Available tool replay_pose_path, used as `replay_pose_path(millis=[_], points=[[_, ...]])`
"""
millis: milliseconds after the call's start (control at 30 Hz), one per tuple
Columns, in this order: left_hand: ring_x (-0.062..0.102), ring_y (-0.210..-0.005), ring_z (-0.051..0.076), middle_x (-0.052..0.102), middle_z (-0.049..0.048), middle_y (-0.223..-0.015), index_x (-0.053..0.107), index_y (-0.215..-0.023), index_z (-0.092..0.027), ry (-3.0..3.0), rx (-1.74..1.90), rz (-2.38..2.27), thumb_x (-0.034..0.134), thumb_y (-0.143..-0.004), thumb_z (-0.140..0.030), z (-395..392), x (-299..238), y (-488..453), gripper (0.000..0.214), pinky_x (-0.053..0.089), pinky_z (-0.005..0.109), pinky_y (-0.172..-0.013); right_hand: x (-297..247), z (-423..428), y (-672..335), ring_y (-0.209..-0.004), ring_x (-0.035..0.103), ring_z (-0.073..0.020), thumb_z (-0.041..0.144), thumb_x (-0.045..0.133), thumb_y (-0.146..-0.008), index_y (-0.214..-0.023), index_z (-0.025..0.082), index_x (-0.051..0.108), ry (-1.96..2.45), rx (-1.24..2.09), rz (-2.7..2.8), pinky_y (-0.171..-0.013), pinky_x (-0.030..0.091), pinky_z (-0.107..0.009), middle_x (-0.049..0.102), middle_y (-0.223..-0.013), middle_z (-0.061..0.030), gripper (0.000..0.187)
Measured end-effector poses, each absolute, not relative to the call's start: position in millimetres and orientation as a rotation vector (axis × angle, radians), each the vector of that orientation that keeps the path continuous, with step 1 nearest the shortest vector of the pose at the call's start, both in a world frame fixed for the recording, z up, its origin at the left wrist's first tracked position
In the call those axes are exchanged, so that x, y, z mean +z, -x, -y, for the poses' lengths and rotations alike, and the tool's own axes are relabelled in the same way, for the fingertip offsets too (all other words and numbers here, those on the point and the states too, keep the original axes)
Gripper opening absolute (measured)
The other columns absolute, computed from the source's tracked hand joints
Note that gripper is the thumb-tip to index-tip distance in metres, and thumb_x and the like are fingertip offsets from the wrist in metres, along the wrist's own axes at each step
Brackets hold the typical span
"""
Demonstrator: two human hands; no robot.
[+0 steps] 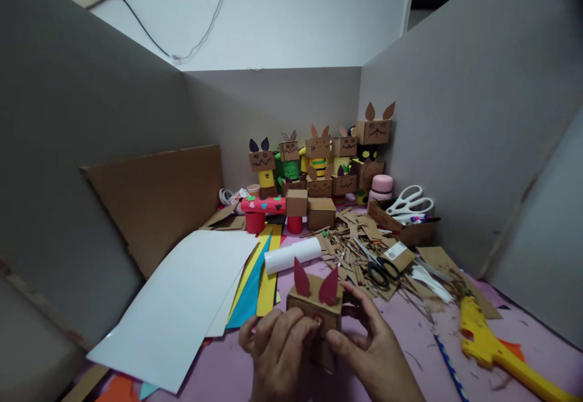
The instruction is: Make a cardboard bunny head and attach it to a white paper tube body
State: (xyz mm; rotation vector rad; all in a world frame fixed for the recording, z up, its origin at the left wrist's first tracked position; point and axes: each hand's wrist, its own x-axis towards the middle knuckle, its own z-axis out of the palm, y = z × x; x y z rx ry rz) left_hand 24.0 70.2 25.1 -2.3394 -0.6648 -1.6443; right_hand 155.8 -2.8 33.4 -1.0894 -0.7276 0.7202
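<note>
A small cardboard box head (314,306) with two dark red pointed paper ears (328,286) is held low in the middle of the head view. My right hand (371,344) grips its right side, thumb on the front and fingers behind. Against the front face, my left hand (281,344) is closed, with its fingertips at a small red ring mark (319,319). Whatever those fingertips may pinch is too small to make out. Below the box, a brown cardboard part shows between my hands, partly hidden.
White sheets (182,305) and coloured paper lie left, near a white paper roll (294,255). Cardboard scraps (355,238), black-handled scissors (383,270) and a yellow glue gun (483,335) lie right. Several cardboard animal figures (319,147) stand behind. Grey panels (455,116) enclose the table.
</note>
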Motion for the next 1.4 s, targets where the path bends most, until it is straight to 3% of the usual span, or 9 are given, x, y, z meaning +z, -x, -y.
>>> replay_pose_path(millis=[367,600,767,967,1133,1400], points=[[0.062,-0.086,0.023,0.072,0.0037,-0.089,0.062,-0.101,-0.022,2.542,-1.461,0.561,0.06,-0.083,-0.008,-77,30,-16,0.023,0.039,0.037,-0.079,36,6,-158,-0.118,0.056,-0.0344,0.038,0.075,-0.063,-0.124,0.024,0.051,1.219,0.547,0.797,-0.075,0.058,-0.038,0.057,-0.13,-0.0136,0.067],[0.059,-0.079,0.022,0.071,0.0004,-0.084,0.062,-0.09,-0.025,2.66,-1.551,0.756,0.056,-0.084,-0.01,-64,42,-25,0.017,0.032,0.038,-0.077,23,4,-159,-0.119,0.05,-0.0361,0.035,0.069,-0.071,-0.127,0.031,0.047,1.373,0.188,0.939,-0.091,0.049,-0.056,0.052,-0.132,-0.0083,0.06],[0.058,-0.078,0.022,0.068,0.0,-0.078,0.059,-0.08,-0.025,2.757,-1.721,1.062,0.05,-0.089,-0.019,-56,42,-34,0.014,0.034,0.038,-0.077,18,2,-160,-0.118,0.05,-0.0342,0.029,0.06,-0.079,-0.129,0.032,0.044,1.414,0.044,1.019,-0.095,0.043,-0.06,0.051,-0.131,-0.008,0.053],[0.062,-0.072,0.022,0.067,0.0012,-0.074,0.062,-0.074,-0.023,3.205,-1.82,1.485,0.057,-0.085,-0.034,-62,44,-33,0.017,0.049,0.032,-0.067,21,2,-161,-0.123,0.045,-0.0348,0.031,0.065,-0.076,-0.128,0.031,0.045,1.374,0.2,0.972,-0.092,0.047,-0.057,0.047,-0.137,-0.0088,0.057],[0.064,-0.068,0.019,0.069,0.0017,-0.071,0.064,-0.073,-0.02,3.287,-2.126,1.682,0.063,-0.08,-0.035,-61,48,-34,0.017,0.051,0.026,-0.061,25,1,-163,-0.124,0.047,-0.0337,0.029,0.071,-0.069,-0.129,0.031,0.045,1.298,0.444,0.906,-0.086,0.053,-0.047,0.05,-0.136,-0.0088,0.065],[0.061,-0.072,0.02,0.064,0.0014,-0.073,0.062,-0.074,-0.021,3.078,-1.878,1.571,0.055,-0.086,-0.035,-59,56,-30,0.02,0.047,0.029,-0.068,28,-1,-170,-0.122,0.052,-0.0321,0.038,0.075,-0.069,-0.133,0.022,0.041,1.272,0.697,0.868,-0.082,0.056,-0.038,0.044,-0.142,-0.0158,0.074]])
